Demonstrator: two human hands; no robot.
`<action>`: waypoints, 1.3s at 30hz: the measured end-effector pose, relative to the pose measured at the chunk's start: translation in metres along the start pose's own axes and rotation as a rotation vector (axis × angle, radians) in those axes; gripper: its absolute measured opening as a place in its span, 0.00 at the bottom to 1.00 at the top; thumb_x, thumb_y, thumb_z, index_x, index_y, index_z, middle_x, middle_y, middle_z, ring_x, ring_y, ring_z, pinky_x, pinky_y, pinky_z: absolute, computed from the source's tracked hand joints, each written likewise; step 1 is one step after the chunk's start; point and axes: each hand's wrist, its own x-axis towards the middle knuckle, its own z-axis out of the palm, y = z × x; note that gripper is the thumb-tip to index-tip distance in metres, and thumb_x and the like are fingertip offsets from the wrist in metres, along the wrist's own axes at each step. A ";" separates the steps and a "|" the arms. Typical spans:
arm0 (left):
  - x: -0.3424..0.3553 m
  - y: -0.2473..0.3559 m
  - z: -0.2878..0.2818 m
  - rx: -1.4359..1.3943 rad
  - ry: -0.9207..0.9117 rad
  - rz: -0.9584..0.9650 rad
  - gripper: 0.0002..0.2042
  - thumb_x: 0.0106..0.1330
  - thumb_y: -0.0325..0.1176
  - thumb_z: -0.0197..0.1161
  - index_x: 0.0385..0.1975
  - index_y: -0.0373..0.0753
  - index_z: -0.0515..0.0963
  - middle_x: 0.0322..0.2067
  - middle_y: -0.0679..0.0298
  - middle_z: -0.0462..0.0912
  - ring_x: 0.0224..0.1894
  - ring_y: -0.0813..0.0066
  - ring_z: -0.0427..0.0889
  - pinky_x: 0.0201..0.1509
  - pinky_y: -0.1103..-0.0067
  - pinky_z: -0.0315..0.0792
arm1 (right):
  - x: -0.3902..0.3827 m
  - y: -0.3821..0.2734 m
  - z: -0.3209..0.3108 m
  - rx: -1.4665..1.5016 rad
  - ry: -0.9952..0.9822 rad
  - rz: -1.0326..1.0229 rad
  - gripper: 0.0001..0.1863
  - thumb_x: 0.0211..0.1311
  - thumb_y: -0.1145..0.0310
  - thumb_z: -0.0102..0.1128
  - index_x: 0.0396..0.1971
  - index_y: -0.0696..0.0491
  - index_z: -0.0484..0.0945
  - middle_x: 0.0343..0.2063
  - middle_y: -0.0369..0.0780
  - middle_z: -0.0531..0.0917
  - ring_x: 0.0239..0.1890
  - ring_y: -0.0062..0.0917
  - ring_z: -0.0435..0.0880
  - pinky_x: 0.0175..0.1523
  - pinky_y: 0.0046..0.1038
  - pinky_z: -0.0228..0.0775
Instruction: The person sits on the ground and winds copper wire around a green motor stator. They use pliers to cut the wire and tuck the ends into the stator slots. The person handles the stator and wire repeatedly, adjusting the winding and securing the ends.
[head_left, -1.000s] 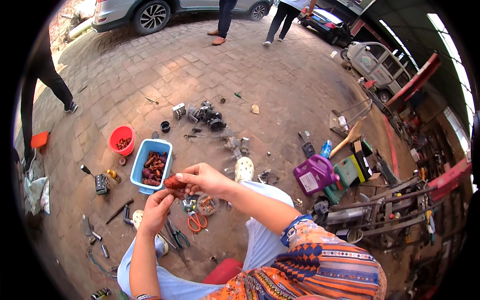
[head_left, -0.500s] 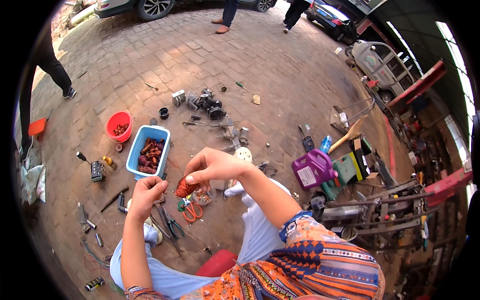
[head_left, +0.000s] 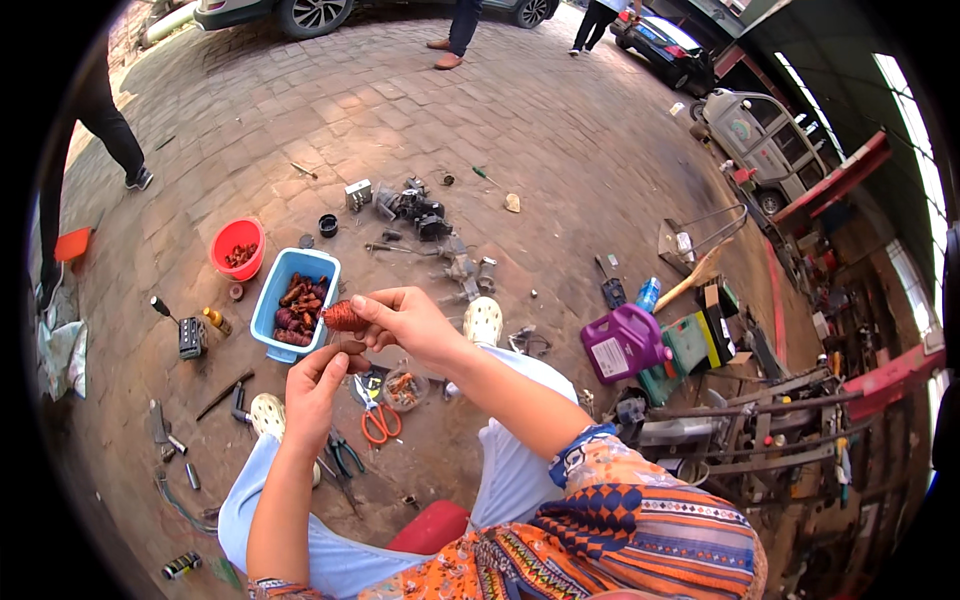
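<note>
Brick ground (head_left: 250, 140) with a blue tub (head_left: 283, 351) and a red bucket (head_left: 240, 274).
Right hand (head_left: 415, 322) and, just below, left hand (head_left: 316, 390), whose grip I cannot tell; the red coil (head_left: 345, 317), near the tub's right edge, is pinched in the right's fingertips.

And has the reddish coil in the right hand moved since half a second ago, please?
Yes, the reddish coil has moved up and left, closer to the blue tub.

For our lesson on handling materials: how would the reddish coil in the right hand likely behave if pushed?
The reddish coil may roll unevenly, since its sides look rounded. It would probably hold its shape, as its ridged windings look packed and it does not sag from the right hand.
</note>
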 end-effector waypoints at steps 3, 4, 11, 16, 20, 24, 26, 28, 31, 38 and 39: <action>0.000 -0.009 -0.010 0.007 -0.090 -0.023 0.13 0.69 0.35 0.55 0.39 0.30 0.78 0.31 0.65 0.80 0.35 0.79 0.75 0.44 0.79 0.69 | 0.002 0.001 0.002 0.225 -0.123 0.082 0.20 0.66 0.55 0.57 0.38 0.61 0.79 0.24 0.36 0.81 0.22 0.13 0.77 0.28 0.16 0.71; 0.001 -0.013 -0.018 0.024 -0.136 -0.047 0.12 0.70 0.35 0.55 0.37 0.30 0.78 0.30 0.65 0.80 0.34 0.79 0.74 0.44 0.80 0.69 | 0.003 -0.002 0.001 0.298 -0.169 0.109 0.20 0.66 0.55 0.57 0.38 0.61 0.78 0.23 0.36 0.80 0.22 0.14 0.77 0.28 0.16 0.71; -0.007 0.009 -0.047 -0.155 -0.113 -0.164 0.08 0.64 0.34 0.62 0.27 0.37 0.77 0.23 0.68 0.78 0.23 0.86 0.68 0.28 0.86 0.60 | -0.011 -0.025 -0.016 -0.157 -0.551 0.115 0.19 0.63 0.58 0.61 0.36 0.63 0.80 0.22 0.37 0.82 0.19 0.15 0.77 0.25 0.17 0.71; -0.010 0.036 -0.022 0.196 -0.104 -0.170 0.10 0.64 0.34 0.61 0.25 0.34 0.80 0.19 0.71 0.77 0.22 0.88 0.68 0.27 0.86 0.60 | -0.018 -0.020 0.003 -0.813 -0.366 0.064 0.17 0.59 0.60 0.65 0.35 0.62 0.83 0.24 0.39 0.84 0.22 0.15 0.79 0.27 0.21 0.72; -0.006 0.014 -0.010 0.112 0.025 -0.191 0.12 0.69 0.34 0.54 0.38 0.30 0.80 0.24 0.69 0.76 0.25 0.85 0.71 0.31 0.85 0.66 | -0.002 0.013 0.015 -0.676 0.069 -0.134 0.17 0.60 0.61 0.64 0.35 0.63 0.83 0.22 0.40 0.84 0.22 0.15 0.78 0.27 0.22 0.72; -0.011 0.003 -0.005 0.058 0.035 -0.042 0.14 0.70 0.34 0.51 0.46 0.29 0.76 0.34 0.63 0.81 0.37 0.77 0.77 0.48 0.79 0.70 | 0.004 0.027 0.015 -0.296 0.151 -0.201 0.16 0.62 0.63 0.63 0.35 0.64 0.82 0.21 0.38 0.83 0.22 0.15 0.77 0.26 0.21 0.72; -0.012 0.003 -0.007 0.050 0.036 0.011 0.15 0.71 0.35 0.51 0.47 0.29 0.75 0.36 0.61 0.81 0.40 0.75 0.78 0.52 0.76 0.69 | 0.003 0.028 0.013 -0.193 0.109 -0.215 0.17 0.62 0.62 0.62 0.36 0.64 0.82 0.23 0.37 0.82 0.22 0.15 0.78 0.27 0.20 0.72; -0.014 -0.008 -0.018 0.057 0.034 0.002 0.14 0.71 0.37 0.51 0.41 0.30 0.77 0.34 0.64 0.80 0.39 0.76 0.77 0.49 0.78 0.69 | -0.004 0.021 0.021 -0.127 0.096 -0.158 0.18 0.63 0.60 0.62 0.36 0.63 0.81 0.24 0.37 0.82 0.23 0.15 0.78 0.29 0.18 0.71; -0.020 -0.039 -0.048 0.081 -0.041 -0.115 0.13 0.71 0.39 0.53 0.31 0.34 0.76 0.28 0.69 0.76 0.32 0.81 0.72 0.40 0.83 0.66 | -0.003 0.030 0.018 0.055 0.057 -0.003 0.20 0.63 0.54 0.61 0.35 0.60 0.81 0.25 0.37 0.82 0.23 0.14 0.77 0.30 0.15 0.70; -0.037 -0.036 -0.096 -0.105 -0.029 -0.238 0.13 0.70 0.40 0.56 0.28 0.38 0.75 0.21 0.75 0.68 0.20 0.89 0.57 0.24 0.87 0.52 | -0.016 0.054 0.022 -0.333 -0.328 0.153 0.20 0.61 0.57 0.63 0.36 0.62 0.82 0.22 0.35 0.81 0.22 0.14 0.77 0.27 0.17 0.71; -0.040 -0.029 -0.099 -0.078 -0.034 -0.234 0.13 0.70 0.40 0.56 0.27 0.38 0.75 0.19 0.77 0.66 0.19 0.90 0.55 0.23 0.87 0.51 | -0.020 0.050 0.030 -0.497 -0.336 0.138 0.19 0.61 0.57 0.63 0.35 0.62 0.83 0.21 0.36 0.82 0.22 0.15 0.78 0.28 0.19 0.72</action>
